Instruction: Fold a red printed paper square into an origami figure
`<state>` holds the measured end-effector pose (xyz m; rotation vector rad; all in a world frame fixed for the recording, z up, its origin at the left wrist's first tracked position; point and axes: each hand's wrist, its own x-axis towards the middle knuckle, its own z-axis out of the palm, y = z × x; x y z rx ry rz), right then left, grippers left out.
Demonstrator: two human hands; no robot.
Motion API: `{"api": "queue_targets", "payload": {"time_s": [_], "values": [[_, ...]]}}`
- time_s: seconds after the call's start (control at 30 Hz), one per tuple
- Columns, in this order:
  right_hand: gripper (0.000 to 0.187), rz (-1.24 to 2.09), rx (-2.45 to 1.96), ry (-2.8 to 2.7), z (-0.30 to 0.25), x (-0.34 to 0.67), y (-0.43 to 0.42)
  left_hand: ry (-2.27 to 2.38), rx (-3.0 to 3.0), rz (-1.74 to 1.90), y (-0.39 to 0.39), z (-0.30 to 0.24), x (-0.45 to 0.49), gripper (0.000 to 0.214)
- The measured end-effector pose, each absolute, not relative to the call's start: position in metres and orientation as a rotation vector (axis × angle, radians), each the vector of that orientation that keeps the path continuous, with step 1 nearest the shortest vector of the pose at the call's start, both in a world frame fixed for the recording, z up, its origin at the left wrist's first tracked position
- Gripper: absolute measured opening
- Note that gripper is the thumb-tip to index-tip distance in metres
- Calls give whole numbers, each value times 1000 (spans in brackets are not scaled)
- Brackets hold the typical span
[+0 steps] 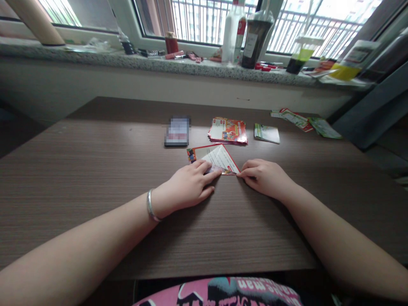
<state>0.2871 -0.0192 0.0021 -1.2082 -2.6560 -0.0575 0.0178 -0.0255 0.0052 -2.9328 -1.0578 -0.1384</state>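
Observation:
A printed paper sheet [223, 158] with a red border lies on the brown table, partly folded, its right side slanting down to a point. My left hand [194, 182] rests on its left and lower part, fingers stretched out over the paper. At the sheet's lower right corner, my right hand [263, 177] pinches the tip between thumb and forefinger. Just behind the sheet sits a stack of red and white printed leaflets [228, 130]. My left fingers hide part of the folded lower edge.
A blurred-out phone-like device [177, 131] lies left of the stack. Green and white folded papers [267, 133] and more leaflets [324, 127] are to the right. Bottles, drink cups [256, 40] and small items crowd the stone windowsill [204, 68] behind the table [95, 170].

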Motion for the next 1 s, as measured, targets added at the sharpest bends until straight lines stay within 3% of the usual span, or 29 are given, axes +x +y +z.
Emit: {"api": "queue_targets", "payload": {"time_s": [0.73,1.0], "values": [[18,-9,-1306,-2520,4,299,-15,-1049,-2923,-102,-26,5,17,50],[28,4,-959,-2596,0,273,-20,-1062,-2908,-81,-27,9,18,51]]}}
